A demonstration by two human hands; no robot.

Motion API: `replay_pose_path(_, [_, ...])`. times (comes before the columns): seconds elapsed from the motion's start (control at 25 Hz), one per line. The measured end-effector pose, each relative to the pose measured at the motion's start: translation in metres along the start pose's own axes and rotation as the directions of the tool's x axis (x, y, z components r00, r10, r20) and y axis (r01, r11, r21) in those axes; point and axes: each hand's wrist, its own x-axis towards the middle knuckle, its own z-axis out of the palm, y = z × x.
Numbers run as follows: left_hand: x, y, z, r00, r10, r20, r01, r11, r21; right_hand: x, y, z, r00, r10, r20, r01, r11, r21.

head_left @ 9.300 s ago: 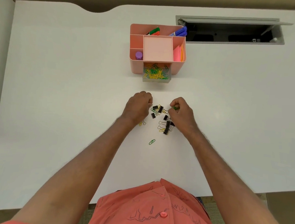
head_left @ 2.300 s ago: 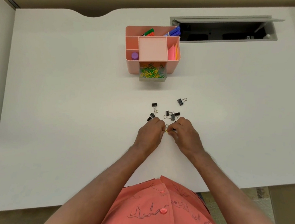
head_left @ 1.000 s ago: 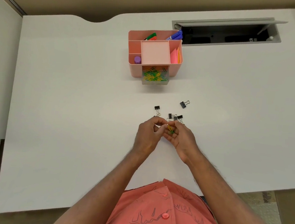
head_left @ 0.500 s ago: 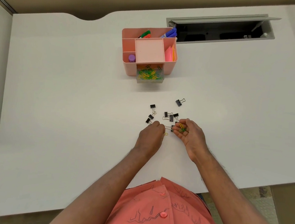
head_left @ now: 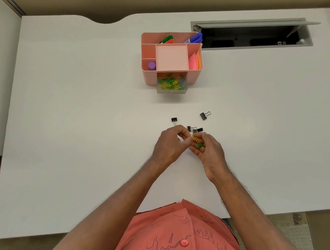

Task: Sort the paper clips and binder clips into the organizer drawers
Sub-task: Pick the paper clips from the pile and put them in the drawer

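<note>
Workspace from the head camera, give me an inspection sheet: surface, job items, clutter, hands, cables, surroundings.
Surface: white desk.
Job's things: pink organizer at the far middle, its clear drawer pulled out and holding yellow and green paper clips; black binder clips loose on the desk beyond the hands.
Clutter: markers, a purple cap and sticky notes in the organizer's top compartments.
Hands: right hand cups a few paper clips; left hand pinches at them, whether it holds one cannot be told.
Cables: nothing seen.
Surroundings: open grey cable hatch at the far right; tan partition behind the desk.
</note>
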Motion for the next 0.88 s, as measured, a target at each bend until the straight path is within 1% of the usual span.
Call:
replay_pose_path(0.12, [0.005,0.011,-0.008,0.998,0.066,-0.014,-0.067,0.997,-0.041,0.002,-0.005,0.014,0.997,0.028,0.075,-0.030,0.999,0.025])
replay_pose_path(0.24, [0.016,0.013,-0.019,0.996,0.059,-0.068,-0.066,0.992,-0.103,0.006,-0.014,0.027,0.993,0.026,0.116,-0.032,0.998,0.049])
replay_pose_path(0.36, [0.039,0.013,-0.040,0.976,0.043,-0.215,-0.072,0.989,-0.128,0.013,-0.033,0.040,0.994,0.004,0.107,-0.010,0.998,0.064])
replay_pose_path(0.44, [0.058,0.015,-0.059,0.943,0.019,-0.333,-0.077,0.984,-0.161,0.022,-0.054,0.052,0.991,-0.055,0.121,0.049,0.998,0.049])
replay_pose_path(0.52, [0.080,0.019,-0.079,0.908,-0.014,-0.418,-0.081,0.975,-0.208,0.033,-0.080,0.069,0.979,-0.144,0.148,0.145,0.989,0.000])
replay_pose_path(0.6, [0.100,0.024,-0.095,0.884,-0.035,-0.467,-0.082,0.970,-0.229,0.043,-0.106,0.089,0.952,-0.245,0.181,0.265,0.960,-0.096])
replay_pose_path(0.64, [0.109,0.026,-0.100,0.874,-0.042,-0.484,-0.082,0.969,-0.232,0.048,-0.117,0.098,0.931,-0.306,0.201,0.343,0.921,-0.184])
replay_pose_path(0.68, [0.117,0.027,-0.104,0.863,-0.052,-0.502,-0.079,0.968,-0.237,0.053,-0.127,0.106,0.899,-0.373,0.229,0.430,0.848,-0.308])
replay_pose_path(0.72, [0.125,0.027,-0.107,0.849,-0.071,-0.523,-0.074,0.965,-0.250,0.057,-0.134,0.112,0.855,-0.437,0.279,0.518,0.730,-0.445])
replay_pose_path(0.76, [0.132,0.026,-0.107,0.834,-0.097,-0.542,-0.064,0.961,-0.271,0.062,-0.139,0.117,0.800,-0.481,0.359,0.597,0.571,-0.564])
replay_pose_path(0.8, [0.137,0.025,-0.107,0.821,-0.131,-0.556,-0.049,0.954,-0.297,0.065,-0.142,0.120,0.740,-0.493,0.457,0.658,0.390,-0.644])
replay_pose_path(0.84, [0.141,0.024,-0.107,0.810,-0.169,-0.562,-0.029,0.945,-0.326,0.070,-0.144,0.123,0.691,-0.472,0.547,0.693,0.215,-0.688])
replay_pose_path(0.88, [0.143,0.022,-0.105,0.803,-0.205,-0.559,-0.009,0.934,-0.356,0.074,-0.143,0.124,0.664,-0.433,0.610,0.700,0.073,-0.710])
